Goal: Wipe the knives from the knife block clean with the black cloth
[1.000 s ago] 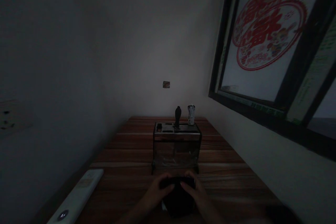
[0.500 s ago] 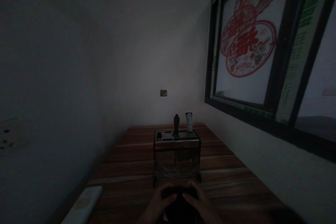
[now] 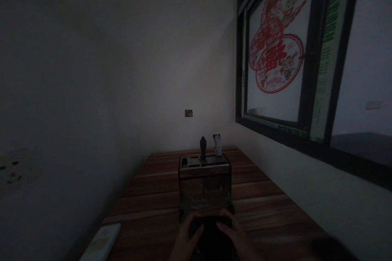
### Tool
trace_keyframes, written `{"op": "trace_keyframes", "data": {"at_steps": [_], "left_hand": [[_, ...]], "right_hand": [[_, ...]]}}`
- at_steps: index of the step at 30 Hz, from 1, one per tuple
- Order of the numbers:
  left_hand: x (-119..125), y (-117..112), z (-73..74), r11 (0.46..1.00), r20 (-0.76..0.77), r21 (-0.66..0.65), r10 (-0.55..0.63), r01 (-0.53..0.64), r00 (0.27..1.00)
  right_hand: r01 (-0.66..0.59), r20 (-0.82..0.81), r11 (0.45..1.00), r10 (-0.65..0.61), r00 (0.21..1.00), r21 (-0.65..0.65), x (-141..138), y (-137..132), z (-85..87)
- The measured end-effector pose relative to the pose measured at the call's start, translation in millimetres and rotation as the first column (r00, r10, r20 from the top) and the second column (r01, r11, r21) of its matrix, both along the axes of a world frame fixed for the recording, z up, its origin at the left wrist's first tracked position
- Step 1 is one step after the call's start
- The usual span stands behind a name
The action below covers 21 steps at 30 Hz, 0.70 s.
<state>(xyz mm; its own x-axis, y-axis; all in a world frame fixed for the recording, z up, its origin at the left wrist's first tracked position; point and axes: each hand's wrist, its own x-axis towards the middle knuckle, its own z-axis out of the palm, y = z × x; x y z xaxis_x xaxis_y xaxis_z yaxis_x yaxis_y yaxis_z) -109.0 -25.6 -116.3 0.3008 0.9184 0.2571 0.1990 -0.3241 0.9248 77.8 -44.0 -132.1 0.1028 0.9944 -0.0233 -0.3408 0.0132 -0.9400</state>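
A black object [image 3: 213,238], too dark to name, is at the bottom centre between my hands. My left hand [image 3: 185,237] grips its left side, with the thumb over the near face. On the other side my right hand [image 3: 236,236] holds it in the same way. Just beyond stands a slotted rack [image 3: 204,175] with a see-through front, resembling a knife holder. A black handle [image 3: 203,147] rises upright from its top, and a silvery, patterned cylinder-like thing [image 3: 217,145] shows behind it. The lower part of the black object is lost in shadow.
The wood-grain table [image 3: 260,200] runs to the far wall. A white oblong item [image 3: 101,242] lies at its left edge, and a dark blurred shape [image 3: 330,248] is at lower right. A window [image 3: 275,57] with red decorations lines the right wall.
My view has turned slightly, so the window and rack sit a little further left. Both hands keep their hold on the black object, with the thumbs slightly shifted.
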Motion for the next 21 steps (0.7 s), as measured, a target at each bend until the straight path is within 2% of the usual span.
{"op": "trace_keyframes", "data": {"at_steps": [4,6,8,10,12,15,18,21], "left_hand": [[-2.4,-0.7,1.9,0.992,-0.076,0.111,0.067,-0.059,0.995],[-5.6,-1.1,5.9,0.973,-0.143,0.225,0.088,-0.054,0.986],[-9.4,-1.9,18.6,0.920,-0.224,0.392,0.098,-0.002,0.970],[-11.9,-3.5,43.8,0.815,-0.305,0.574,0.115,0.086,0.945],[-11.3,-5.2,80.4,0.684,-0.375,0.709,0.159,0.172,0.913],[-3.2,-3.4,142.4,0.543,-0.500,0.774,0.209,0.325,0.841],[10.2,8.2,190.3,0.472,-0.628,0.750,0.287,0.464,0.723],[23.4,27.4,217.1,0.411,-0.722,0.692,0.400,0.594,0.565]], "right_hand": [[-0.004,0.013,0.999,0.003,1.000,0.040,-1.4,2.8,-3.4],[0.005,0.050,0.999,-0.007,0.999,0.041,-1.1,5.0,-4.7],[0.005,0.082,0.999,-0.009,0.997,0.041,-0.5,7.7,-6.1],[-0.005,0.097,0.999,0.000,0.995,0.053,-0.3,10.0,-6.5],[-0.001,0.103,0.996,-0.008,0.995,0.085,-1.3,10.7,-4.9],[0.012,0.095,0.995,-0.021,0.995,0.096,-4.4,9.0,0.5],[-0.045,0.059,0.995,0.040,0.997,0.087,-7.1,7.5,5.0],[-0.049,0.034,0.995,0.046,0.998,0.091,-7.3,7.3,6.5]]}}
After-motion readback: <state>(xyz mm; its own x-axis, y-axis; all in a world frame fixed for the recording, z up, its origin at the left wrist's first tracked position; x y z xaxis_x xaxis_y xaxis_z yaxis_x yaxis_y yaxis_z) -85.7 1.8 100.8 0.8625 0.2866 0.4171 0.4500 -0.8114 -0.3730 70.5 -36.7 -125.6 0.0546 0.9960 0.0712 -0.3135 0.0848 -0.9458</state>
